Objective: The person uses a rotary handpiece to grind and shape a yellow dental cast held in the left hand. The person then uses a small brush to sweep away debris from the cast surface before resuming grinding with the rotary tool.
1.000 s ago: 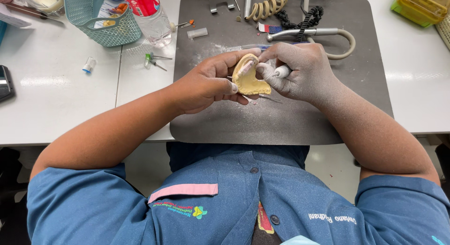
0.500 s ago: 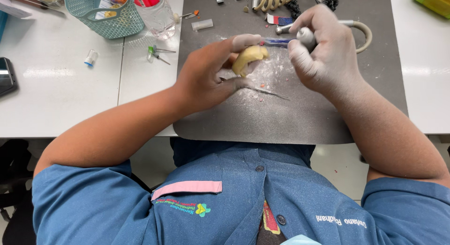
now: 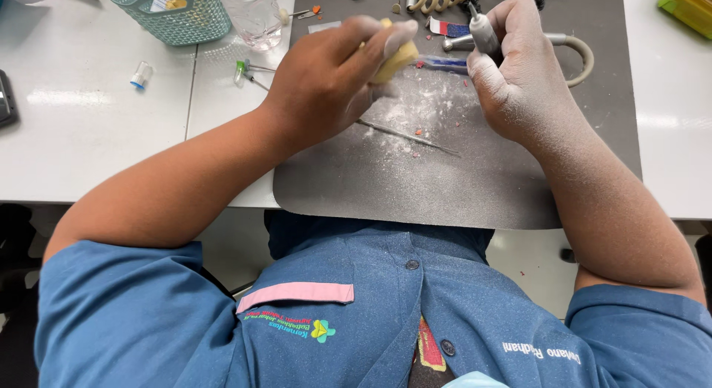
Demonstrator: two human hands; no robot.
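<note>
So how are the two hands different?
The left hand pinches a small yellowish piece in its fingertips; the right hand is closed like a fist around a grey handpiece tool. The right hand is thickly coated in white dust, the left hand only lightly. Both are bare and held over the dark mat.

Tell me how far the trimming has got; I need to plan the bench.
Done: white dust on the grey mat shows some grinding has happened. In hand: the left hand grips the yellow piece; the right hand holds the handpiece beside it. Left: cannot tell; most of the piece is hidden by fingers.
</note>
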